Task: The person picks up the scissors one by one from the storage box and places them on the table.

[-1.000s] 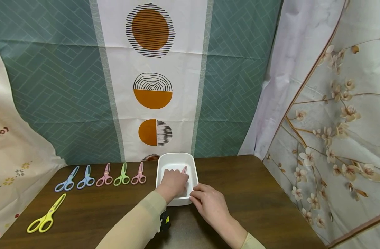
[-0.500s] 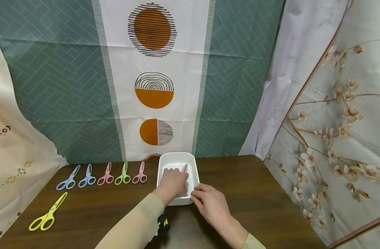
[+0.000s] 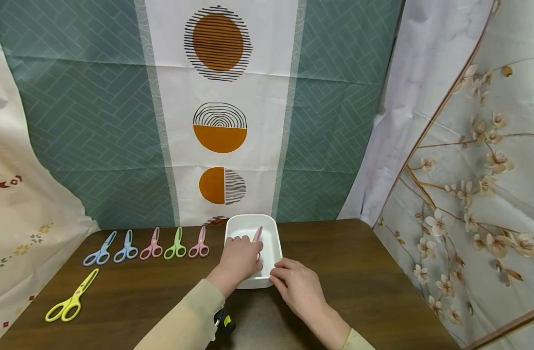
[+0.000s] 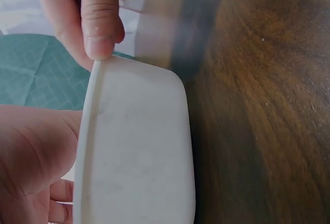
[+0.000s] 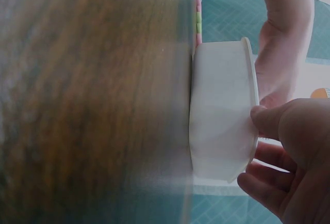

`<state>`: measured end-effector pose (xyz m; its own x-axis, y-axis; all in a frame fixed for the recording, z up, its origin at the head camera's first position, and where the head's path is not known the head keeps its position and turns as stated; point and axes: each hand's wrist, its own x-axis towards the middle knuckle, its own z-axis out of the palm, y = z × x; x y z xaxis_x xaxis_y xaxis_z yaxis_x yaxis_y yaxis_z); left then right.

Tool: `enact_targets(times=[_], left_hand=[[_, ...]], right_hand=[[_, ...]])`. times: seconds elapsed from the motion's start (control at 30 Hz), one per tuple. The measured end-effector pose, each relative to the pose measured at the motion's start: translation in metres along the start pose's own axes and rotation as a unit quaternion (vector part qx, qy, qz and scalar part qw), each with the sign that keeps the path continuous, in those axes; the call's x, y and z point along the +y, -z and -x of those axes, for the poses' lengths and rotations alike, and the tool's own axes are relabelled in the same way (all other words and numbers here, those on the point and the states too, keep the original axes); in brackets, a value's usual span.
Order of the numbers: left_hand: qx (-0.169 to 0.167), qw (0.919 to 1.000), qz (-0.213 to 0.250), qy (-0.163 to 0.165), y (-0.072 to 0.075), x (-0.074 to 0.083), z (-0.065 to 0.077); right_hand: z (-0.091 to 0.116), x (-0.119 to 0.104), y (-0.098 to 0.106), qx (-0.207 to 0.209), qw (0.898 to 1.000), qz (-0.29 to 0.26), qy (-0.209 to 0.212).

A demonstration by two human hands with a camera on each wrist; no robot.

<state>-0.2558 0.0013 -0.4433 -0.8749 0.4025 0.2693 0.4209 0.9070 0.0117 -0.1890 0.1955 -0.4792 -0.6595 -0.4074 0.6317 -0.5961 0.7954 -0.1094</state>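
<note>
A white plastic box (image 3: 273, 245) stands at the table's far edge. My left hand (image 3: 237, 257) reaches over its left side and holds a pair of pink scissors (image 3: 258, 234), whose blades point away from me. The fingers cover most of the scissors' handles. At the box's near right corner my right hand (image 3: 298, 284) pinches the rim between thumb and fingers. In the right wrist view, that thumb (image 5: 265, 120) lies against the rim. The left wrist view has the box's outer wall (image 4: 139, 147) between the two hands; the scissors are hidden there.
Left of the box, several scissors lie in a row: blue scissors (image 3: 104, 249), more blue scissors (image 3: 128, 247), pink scissors (image 3: 153, 244), green scissors (image 3: 177, 245) and pink scissors (image 3: 200, 244). Larger yellow scissors (image 3: 72, 300) lie nearer on the wooden table (image 3: 358, 277). A curtain (image 3: 100, 121) hangs behind.
My left hand has shifted slightly back toward me and the pink scissors' blades show more clearly above its fingers. My right hand stays on the box's corner.
</note>
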Motion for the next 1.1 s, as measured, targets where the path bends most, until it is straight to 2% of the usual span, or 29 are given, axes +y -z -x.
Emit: enact_targets(times=[0.37, 0.7, 0.83, 0.97, 1.1], left_hand=[[0.031, 0.9995, -0.002, -0.003, 0.008, -0.010, 0.017], [0.054, 0.9985, 0.008, 0.000, 0.020, -0.017, 0.043], [0.095, 0.9953, 0.011, -0.015, 0.022, -0.021, 0.053], [0.148, 0.9884, 0.004, -0.032, 0.027, -0.024, 0.063], [0.177, 0.9834, -0.005, -0.038, 0.031, -0.030, 0.075]], right_hand=[[0.001, 0.000, 0.000, 0.014, 1.000, 0.002, 0.008], [0.000, -0.001, 0.000, 0.005, 1.000, -0.001, 0.000], [0.000, -0.001, 0.000, 0.005, 1.000, -0.001, 0.001], [0.000, 0.000, 0.000, 0.004, 1.000, -0.004, -0.002], [0.000, 0.000, 0.000, -0.001, 1.000, -0.007, -0.005]])
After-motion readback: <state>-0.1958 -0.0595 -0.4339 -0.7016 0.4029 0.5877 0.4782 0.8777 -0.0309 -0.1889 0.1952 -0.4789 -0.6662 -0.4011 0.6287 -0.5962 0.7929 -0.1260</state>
